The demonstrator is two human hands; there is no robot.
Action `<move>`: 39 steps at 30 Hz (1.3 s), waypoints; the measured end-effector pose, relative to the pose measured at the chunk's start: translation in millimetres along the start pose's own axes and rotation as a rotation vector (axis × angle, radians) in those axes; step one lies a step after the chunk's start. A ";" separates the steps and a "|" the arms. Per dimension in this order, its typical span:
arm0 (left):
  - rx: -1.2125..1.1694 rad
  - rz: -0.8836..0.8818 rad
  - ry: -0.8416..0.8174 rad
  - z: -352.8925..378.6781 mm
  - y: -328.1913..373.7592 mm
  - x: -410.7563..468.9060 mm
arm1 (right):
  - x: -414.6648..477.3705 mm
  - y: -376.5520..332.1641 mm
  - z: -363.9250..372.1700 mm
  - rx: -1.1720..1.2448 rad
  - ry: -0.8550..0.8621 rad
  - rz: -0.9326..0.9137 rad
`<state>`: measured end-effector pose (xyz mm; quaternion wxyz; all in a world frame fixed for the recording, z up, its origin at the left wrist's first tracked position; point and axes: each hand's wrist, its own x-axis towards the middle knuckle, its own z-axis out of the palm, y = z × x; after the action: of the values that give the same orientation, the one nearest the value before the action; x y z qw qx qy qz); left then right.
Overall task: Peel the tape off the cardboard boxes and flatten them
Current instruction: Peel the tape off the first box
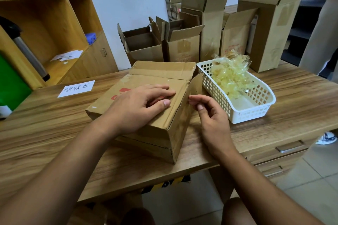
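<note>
- Low in the middle of the frame, on the wooden table (54,133): a closed brown box (151,78), lying a bit crooked, not yet squashed flat.
- Flat on top of the box: the left hand (142,106), fingers straight, pushing down. Push hard here to stop any sliding.
- Just right of the middle, at the box's right edge: the right hand (210,117), fingers curled, fingertips (191,99) touching the cardboard, thumb close below. Clamped on a tape end or only scratching for one: cannot tell, with no clear strip to see there.
- Best way, at a guess: lift a corner of tape with a nail, pinch tight, then pull slow and low along the edge. No fast yanks, or snapped tape and torn cardboard.
- Right behind the right hand: a loose flap (196,83) standing up. Stay out of its way while pulling.
- Right of the middle, close beside the box: a white basket (256,113) with a heap of peeled tape (230,73) inside. Drop the next strip in there.
- Left of the middle: a paper sign (76,88) with writing, flat on the table.
- Upper middle and upper right, by the wall: more open boxes (182,47) standing up, not yet flattened.
- Upper left: wooden shelves (45,14).
</note>
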<state>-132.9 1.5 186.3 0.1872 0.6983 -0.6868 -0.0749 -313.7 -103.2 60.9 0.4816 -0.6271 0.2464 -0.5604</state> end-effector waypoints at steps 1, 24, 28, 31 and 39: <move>0.002 -0.001 0.000 0.0 0.3 0.0 | 0.8 0.6 0.1 0.020 -0.004 0.011; 0.007 0.009 0.010 0.1 -1.2 0.7 | 1.3 0.1 1.1 0.025 -0.032 0.022; 0.010 0.009 0.018 0.5 -0.4 1.1 | -0.9 -1.0 2.4 0.019 -0.020 0.012; 0.011 0.006 0.012 0.4 0.2 1.3 | 1.4 -1.3 2.8 0.050 -0.003 0.014; 0.002 0.013 0.005 -1.0 -0.6 2.3 | 0.3 -2.1 0.5 0.015 -0.014 0.001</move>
<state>-131.9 -0.6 187.4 0.1889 0.6941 -0.6910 -0.0715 -313.6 -102.5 63.0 0.4883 -0.6273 0.2394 -0.5574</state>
